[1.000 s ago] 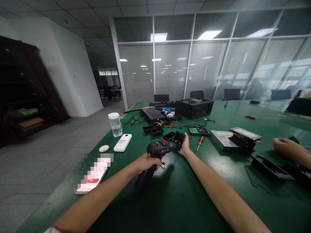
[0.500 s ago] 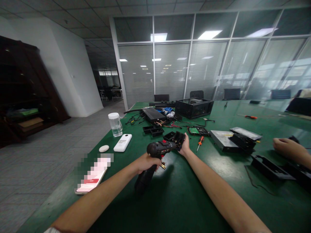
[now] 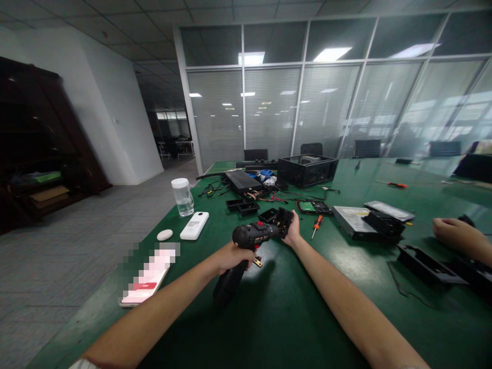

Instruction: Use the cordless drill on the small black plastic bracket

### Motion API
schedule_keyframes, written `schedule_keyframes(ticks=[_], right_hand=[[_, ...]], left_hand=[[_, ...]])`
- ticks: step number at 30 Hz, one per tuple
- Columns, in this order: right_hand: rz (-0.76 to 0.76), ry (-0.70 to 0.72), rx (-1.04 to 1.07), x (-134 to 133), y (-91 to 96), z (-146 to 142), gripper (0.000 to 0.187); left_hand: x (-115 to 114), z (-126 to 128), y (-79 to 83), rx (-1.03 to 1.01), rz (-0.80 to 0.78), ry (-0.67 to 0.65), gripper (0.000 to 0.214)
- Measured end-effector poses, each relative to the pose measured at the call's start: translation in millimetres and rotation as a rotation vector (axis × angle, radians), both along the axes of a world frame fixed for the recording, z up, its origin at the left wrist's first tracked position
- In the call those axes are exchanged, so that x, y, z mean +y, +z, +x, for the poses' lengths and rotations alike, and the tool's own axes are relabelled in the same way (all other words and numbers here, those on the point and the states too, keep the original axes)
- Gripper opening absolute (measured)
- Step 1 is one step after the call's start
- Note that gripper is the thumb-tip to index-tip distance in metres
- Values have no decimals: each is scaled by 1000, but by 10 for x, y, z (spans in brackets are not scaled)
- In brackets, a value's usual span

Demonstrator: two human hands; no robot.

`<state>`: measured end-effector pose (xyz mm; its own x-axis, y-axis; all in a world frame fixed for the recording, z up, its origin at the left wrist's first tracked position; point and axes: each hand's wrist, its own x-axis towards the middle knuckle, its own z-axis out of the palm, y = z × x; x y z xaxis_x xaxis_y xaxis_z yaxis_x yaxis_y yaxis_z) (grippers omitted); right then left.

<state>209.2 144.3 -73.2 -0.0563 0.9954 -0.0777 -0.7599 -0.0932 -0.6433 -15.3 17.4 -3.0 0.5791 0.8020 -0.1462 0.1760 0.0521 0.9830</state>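
Note:
My left hand (image 3: 231,257) is wrapped round the handle of a black cordless drill (image 3: 251,234) with red buttons, a finger near its trigger. The drill points right, its front end against a small black plastic part (image 3: 283,221). That part is gripped upright by my right hand (image 3: 293,228), whose fingers are mostly hidden behind it. Whether a screw sits at the drill's tip I cannot tell. A small brass-coloured metal piece (image 3: 258,262) shows beside the drill handle. Just beyond the part lies a black plastic tray (image 3: 268,215).
An orange screwdriver (image 3: 317,224), a green circuit board (image 3: 307,206) and a silver drive (image 3: 351,220) lie to the right. Another person's hand (image 3: 453,233) rests at far right. A bottle (image 3: 182,197), white power bank (image 3: 194,226) and phone (image 3: 148,282) are left; a black computer case (image 3: 307,171) stands behind.

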Motion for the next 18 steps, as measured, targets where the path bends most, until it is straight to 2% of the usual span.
schedule_keyframes(ticks=[11, 18], right_hand=[[14, 19, 21, 40, -29, 19, 43], [-15, 25, 63, 52, -35, 19, 39]], left_hand=[[17, -17, -23, -12, 21, -23, 8], [19, -13, -17, -3, 11, -15, 9]])
